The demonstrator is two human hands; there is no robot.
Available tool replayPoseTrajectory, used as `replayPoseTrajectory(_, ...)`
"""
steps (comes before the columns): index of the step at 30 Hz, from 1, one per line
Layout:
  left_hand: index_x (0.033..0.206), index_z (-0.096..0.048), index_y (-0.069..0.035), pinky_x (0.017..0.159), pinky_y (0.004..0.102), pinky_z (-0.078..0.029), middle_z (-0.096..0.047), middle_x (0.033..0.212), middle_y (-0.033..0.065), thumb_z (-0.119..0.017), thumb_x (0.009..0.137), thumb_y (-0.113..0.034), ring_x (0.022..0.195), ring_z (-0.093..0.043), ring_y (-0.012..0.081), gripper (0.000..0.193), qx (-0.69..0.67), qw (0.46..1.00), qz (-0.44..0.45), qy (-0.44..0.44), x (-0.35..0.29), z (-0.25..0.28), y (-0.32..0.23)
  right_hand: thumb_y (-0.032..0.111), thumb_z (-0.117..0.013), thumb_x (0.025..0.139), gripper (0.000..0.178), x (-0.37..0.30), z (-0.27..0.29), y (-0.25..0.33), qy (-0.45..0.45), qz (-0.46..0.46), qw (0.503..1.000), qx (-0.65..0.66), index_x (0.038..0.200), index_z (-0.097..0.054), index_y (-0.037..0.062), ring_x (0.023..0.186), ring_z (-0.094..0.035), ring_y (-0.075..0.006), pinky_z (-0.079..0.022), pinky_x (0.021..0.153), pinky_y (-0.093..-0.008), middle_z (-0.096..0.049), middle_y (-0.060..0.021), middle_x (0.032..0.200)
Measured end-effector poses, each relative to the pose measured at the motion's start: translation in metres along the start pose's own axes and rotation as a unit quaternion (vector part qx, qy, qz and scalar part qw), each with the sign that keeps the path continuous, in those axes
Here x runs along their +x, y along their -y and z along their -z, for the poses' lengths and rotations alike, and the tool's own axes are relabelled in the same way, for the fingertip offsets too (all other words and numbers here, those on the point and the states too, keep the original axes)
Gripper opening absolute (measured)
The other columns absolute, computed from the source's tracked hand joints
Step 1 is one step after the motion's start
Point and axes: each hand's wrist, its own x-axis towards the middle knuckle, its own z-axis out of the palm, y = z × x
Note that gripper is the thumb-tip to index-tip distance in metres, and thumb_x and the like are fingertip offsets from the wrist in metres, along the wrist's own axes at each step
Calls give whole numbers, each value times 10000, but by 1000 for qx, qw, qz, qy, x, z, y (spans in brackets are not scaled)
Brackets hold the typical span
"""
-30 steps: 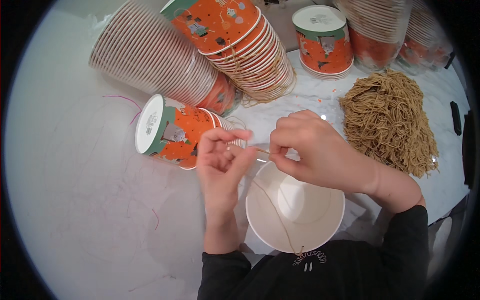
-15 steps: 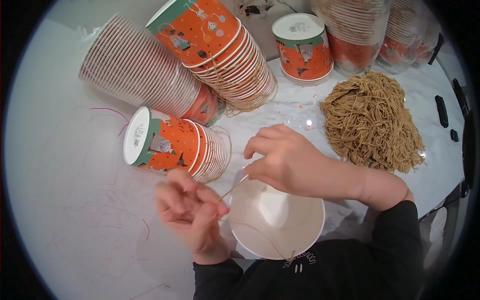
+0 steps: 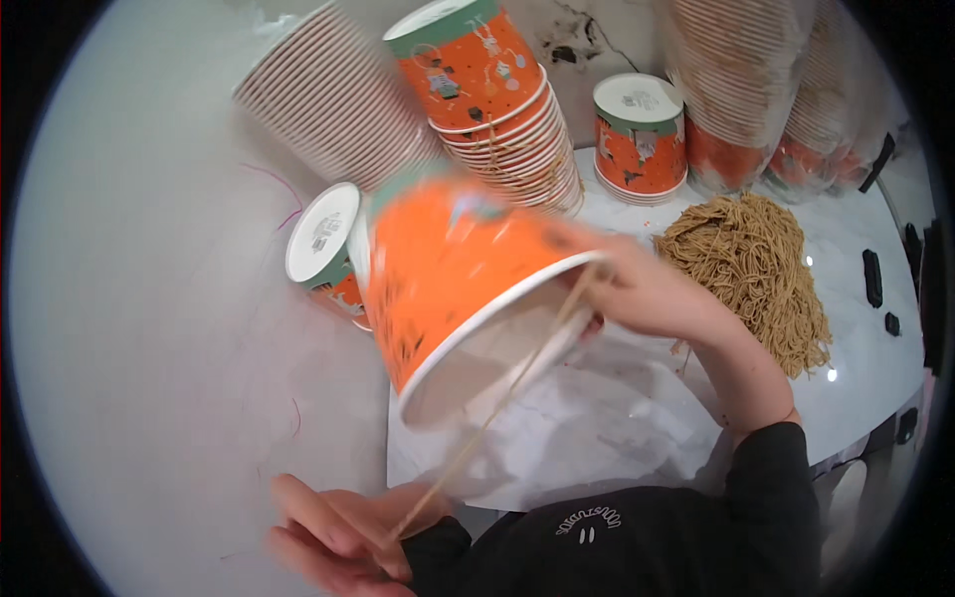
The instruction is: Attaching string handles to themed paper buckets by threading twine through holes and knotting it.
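A large orange paper bucket (image 3: 448,289) with a white rim hangs tilted over the table, its mouth toward me and its base away; motion blurs its printed side. My right hand (image 3: 647,289) is closed on the rim at the right, its fingertips partly hidden by the bucket. From near that grip a tan string (image 3: 487,423) runs taut across the mouth, down to the lower left. Its lower end is pinched in my left hand (image 3: 343,537), low and left of the table edge. How the string is fastened at the rim I cannot make out.
Behind the bucket lean a stack of nested buckets with strings (image 3: 497,119) and a wrapped white-rimmed stack (image 3: 328,99). A short stack (image 3: 323,239) lies at left. An upside-down stack (image 3: 642,139), bagged stacks (image 3: 741,90) and a tan yarn heap (image 3: 746,279) stand right.
The bucket has been lifted off the table and tipped over, with my right hand now on its rim. My left hand has moved down and left, drawing the string taut.
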Motion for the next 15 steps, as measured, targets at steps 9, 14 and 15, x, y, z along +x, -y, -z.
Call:
replayPoseTrajectory(9,1255,-599,-3,650,272,-458,-595,1049,50,-861,742,-51,700,-542,119,578,627,753,168,-108,43,21,58,115,-566,981,648,103,-44,26,-305,472,819,-118,1558,-273,84,1106,-655,-395,-545,897,-414,-599,-212,1308)
replayPoseTrajectory(14,1303,-582,-37,744,330,-487,-538,1282,90,-913,722,-195,830,-566,168,687,681,693,211,-106,44,56,72,151,-514,1016,673,202,-65,16,-287,483,794,-230,1616,-209,154,921,-631,-315,-542,830,-398,-578,-157,1038)
replayPoseTrajectory(15,1331,-545,-26,784,346,-490,-537,1300,102,-921,715,-215,919,-569,194,746,683,679,248,-105,36,67,74,85,-516,966,715,207,-76,15,-338,462,769,-284,1614,-222,157,945,-635,-332,-561,811,-413,-564,-170,1021)
